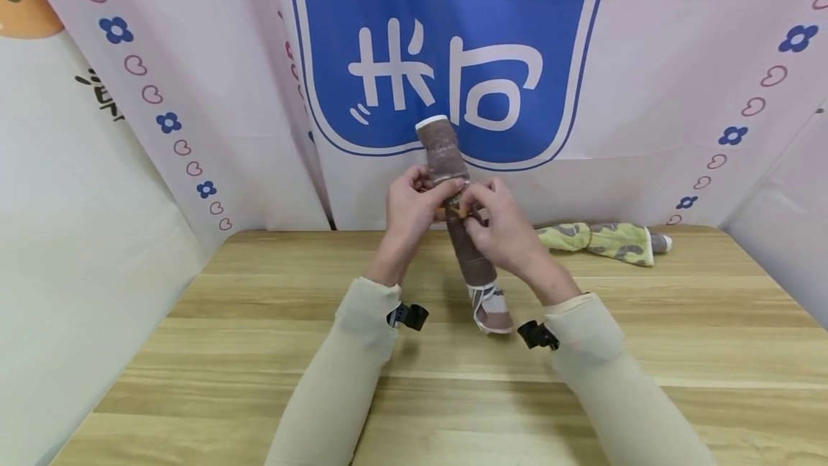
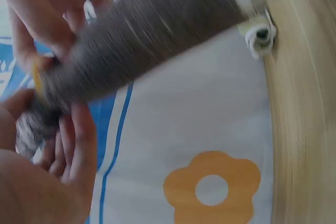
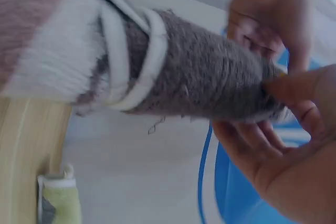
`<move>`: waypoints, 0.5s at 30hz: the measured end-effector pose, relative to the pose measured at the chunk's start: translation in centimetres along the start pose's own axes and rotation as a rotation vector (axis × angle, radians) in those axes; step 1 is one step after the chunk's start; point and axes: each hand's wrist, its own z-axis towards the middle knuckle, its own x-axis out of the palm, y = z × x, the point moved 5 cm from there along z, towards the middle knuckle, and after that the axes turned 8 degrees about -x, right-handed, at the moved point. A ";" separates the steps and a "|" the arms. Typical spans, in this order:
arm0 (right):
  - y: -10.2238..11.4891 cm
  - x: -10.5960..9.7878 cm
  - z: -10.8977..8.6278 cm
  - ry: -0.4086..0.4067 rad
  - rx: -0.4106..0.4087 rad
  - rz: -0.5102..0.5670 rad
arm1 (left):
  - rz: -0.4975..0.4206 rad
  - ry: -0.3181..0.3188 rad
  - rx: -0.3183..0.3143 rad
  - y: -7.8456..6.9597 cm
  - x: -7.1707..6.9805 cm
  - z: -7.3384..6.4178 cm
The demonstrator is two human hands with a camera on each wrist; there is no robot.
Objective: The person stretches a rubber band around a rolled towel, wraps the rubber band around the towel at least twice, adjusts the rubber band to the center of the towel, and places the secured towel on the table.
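Note:
A brown rolled towel (image 1: 472,257) with white edging is held up slantwise above the table. My left hand (image 1: 407,207) grips it around the middle, thumb across the front. From the other side my right hand (image 1: 501,229) pinches the towel at the same narrowed spot, its thumb pressing on the cloth in the right wrist view. A thin yellow band (image 2: 37,80) circles the roll there, close to the fingertips of both hands. Its lower end shows a white and brown patterned part (image 3: 58,51). Fingers partly hide the narrowed middle.
A yellow-green rolled towel (image 1: 614,241) with grey patches lies at the back right of the wooden table (image 1: 259,365), drawn in at its middle. Behind the table hangs a printed cloth (image 1: 259,128) with a blue panel.

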 end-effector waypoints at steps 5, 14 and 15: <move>-1.6 -1.0 -0.3 0.047 0.182 0.334 | -0.072 0.278 -0.019 0.4 -0.2 0.6; -2.6 -0.8 -0.8 0.123 0.343 0.504 | -0.055 0.302 -0.054 0.5 -0.8 0.8; -2.5 -0.8 -0.8 0.123 0.344 0.461 | -0.029 0.269 -0.036 0.3 -0.8 0.8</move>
